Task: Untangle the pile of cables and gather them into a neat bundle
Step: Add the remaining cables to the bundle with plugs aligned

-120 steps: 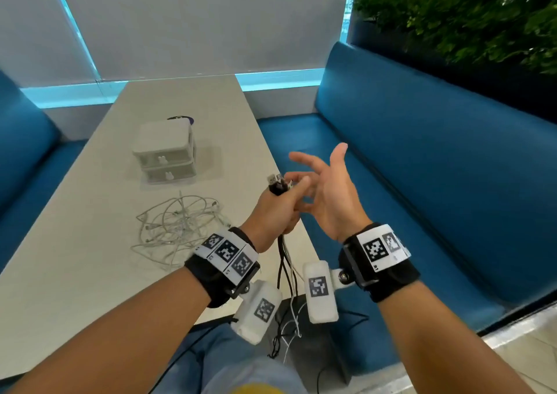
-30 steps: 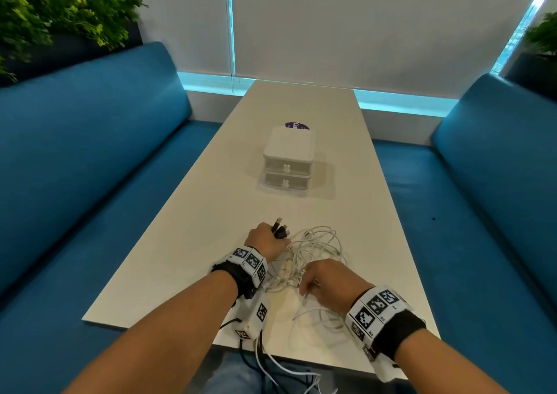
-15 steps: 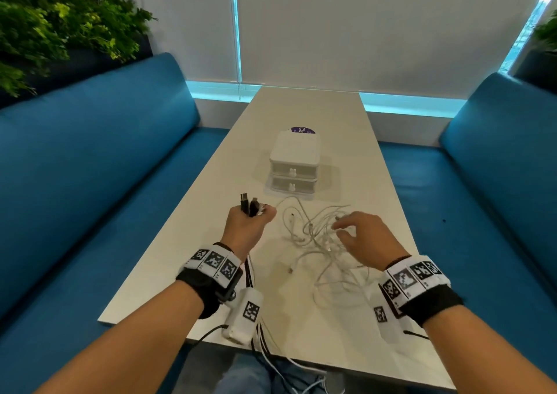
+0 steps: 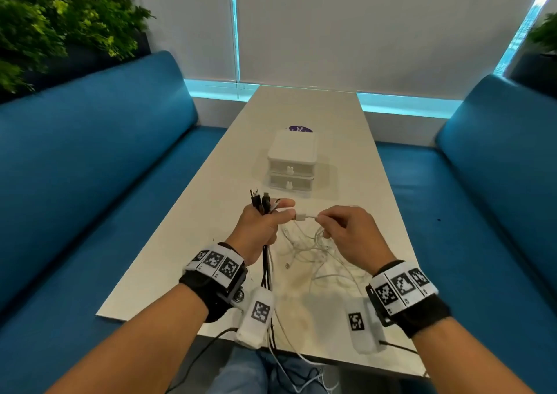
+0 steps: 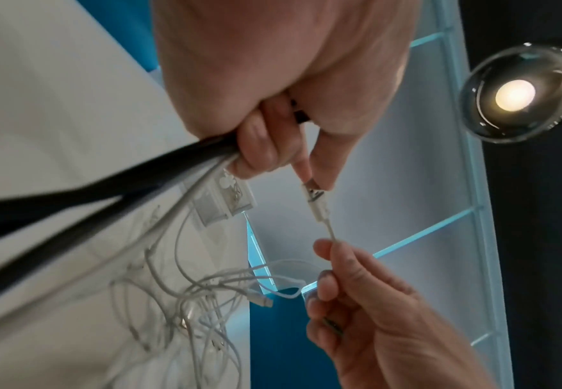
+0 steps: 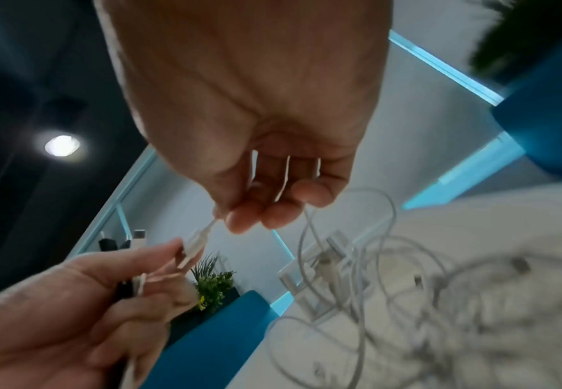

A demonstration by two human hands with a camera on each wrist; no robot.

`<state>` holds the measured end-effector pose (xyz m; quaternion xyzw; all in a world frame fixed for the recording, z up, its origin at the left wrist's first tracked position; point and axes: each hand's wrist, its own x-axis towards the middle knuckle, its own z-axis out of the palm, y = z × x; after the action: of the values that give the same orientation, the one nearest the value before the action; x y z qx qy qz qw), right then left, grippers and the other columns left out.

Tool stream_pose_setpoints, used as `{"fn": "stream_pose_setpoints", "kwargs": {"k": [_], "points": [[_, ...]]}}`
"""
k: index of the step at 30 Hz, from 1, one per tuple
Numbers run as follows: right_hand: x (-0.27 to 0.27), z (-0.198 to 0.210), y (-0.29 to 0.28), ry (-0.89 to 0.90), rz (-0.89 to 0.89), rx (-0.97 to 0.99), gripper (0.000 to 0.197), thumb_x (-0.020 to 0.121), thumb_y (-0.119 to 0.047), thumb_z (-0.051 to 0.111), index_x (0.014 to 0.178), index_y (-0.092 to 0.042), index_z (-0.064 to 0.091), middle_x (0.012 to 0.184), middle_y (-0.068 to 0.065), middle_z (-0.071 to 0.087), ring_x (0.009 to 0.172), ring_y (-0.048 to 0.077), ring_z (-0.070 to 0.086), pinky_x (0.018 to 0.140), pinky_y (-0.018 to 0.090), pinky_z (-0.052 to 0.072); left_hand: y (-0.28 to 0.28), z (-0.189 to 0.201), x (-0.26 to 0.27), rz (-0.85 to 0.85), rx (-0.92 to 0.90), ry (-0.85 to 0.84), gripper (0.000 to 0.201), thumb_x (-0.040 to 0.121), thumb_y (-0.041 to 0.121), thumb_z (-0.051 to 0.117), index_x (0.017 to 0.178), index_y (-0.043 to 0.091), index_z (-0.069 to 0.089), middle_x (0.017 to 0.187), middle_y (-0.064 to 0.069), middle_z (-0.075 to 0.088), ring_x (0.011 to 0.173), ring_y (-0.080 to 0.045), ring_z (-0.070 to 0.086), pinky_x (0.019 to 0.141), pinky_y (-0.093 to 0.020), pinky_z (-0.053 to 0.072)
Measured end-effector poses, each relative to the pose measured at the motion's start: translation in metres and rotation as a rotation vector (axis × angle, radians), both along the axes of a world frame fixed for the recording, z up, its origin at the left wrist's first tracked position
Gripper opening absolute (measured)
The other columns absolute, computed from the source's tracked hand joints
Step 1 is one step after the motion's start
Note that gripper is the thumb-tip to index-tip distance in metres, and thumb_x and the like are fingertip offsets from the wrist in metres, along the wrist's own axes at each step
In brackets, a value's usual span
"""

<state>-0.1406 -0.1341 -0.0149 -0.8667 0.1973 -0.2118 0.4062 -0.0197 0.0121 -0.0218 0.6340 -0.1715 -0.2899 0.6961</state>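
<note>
Left wrist view alone shows the left hand (image 5: 272, 86) pinching a white plug (image 5: 314, 196); right hand (image 4: 349, 237) pinches its cord; loose cables (image 4: 313, 249) lie near the tabletop (image 4: 180, 243) edge.

Thin white cables (image 4: 313, 243) tangle on the pale beige table (image 4: 180, 243), beside glossy black cables (image 4: 265, 270). The small plastic drawer box (image 4: 292, 160) is white, the padded benches (image 4: 90, 167) deep blue. Black wristbands (image 4: 208, 285) carry black-and-white square-patterned tags.

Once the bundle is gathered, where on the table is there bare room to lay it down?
Bare top lies left of the left hand along the long beige table edge, and beyond the white two-drawer box toward the window. Crowded: the tangled white cables beneath the right hand.
</note>
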Motion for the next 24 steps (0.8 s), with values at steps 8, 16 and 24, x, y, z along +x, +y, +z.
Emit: {"fn": "stream_pose_setpoints", "kwargs": {"k": [8, 16, 24], "points": [[-0.004, -0.011, 0.026, -0.224, -0.035, 0.377, 0.015, 0.091, -0.018, 0.063, 0.082, -0.015, 0.074, 0.056, -0.002, 0.06, 0.056, 0.009, 0.055, 0.061, 0.023, 0.047, -0.001, -0.01, -0.018, -0.181, -0.153, 0.092, 0.032, 0.087, 0.003, 0.064, 0.118, 0.001, 0.062, 0.058, 0.009, 0.037, 0.047, -0.006, 0.023, 0.046, -0.02, 0.02], [-0.005, -0.016, 0.019, -0.027, 0.094, 0.189, 0.02, 0.091, -0.03, 0.063, 0.077, -0.018, 0.07, 0.059, 0.003, 0.057, 0.055, 0.007, 0.049, 0.057, 0.021, 0.04, -0.011, 0.007, -0.029, -0.15, -0.169, 0.167, 0.029, 0.098, 0.027, 0.051, 0.071, 0.015, 0.055, 0.073, 0.004, 0.049, 0.047, -0.006, 0.025, 0.048, -0.022, 0.018], [0.005, -0.029, -0.031, 0.298, 0.044, -0.09, 0.02, 0.089, -0.023, 0.066, 0.069, -0.018, 0.068, 0.066, -0.009, 0.054, 0.064, 0.009, 0.053, 0.066, 0.024, 0.041, -0.012, 0.038, -0.023, -0.213, -0.294, 0.123, 0.053, 0.097, 0.047, 0.036, 0.05, 0.023, 0.037, 0.07, -0.002, 0.053, 0.073, -0.014, 0.048, 0.07, -0.031, 0.033]]}}
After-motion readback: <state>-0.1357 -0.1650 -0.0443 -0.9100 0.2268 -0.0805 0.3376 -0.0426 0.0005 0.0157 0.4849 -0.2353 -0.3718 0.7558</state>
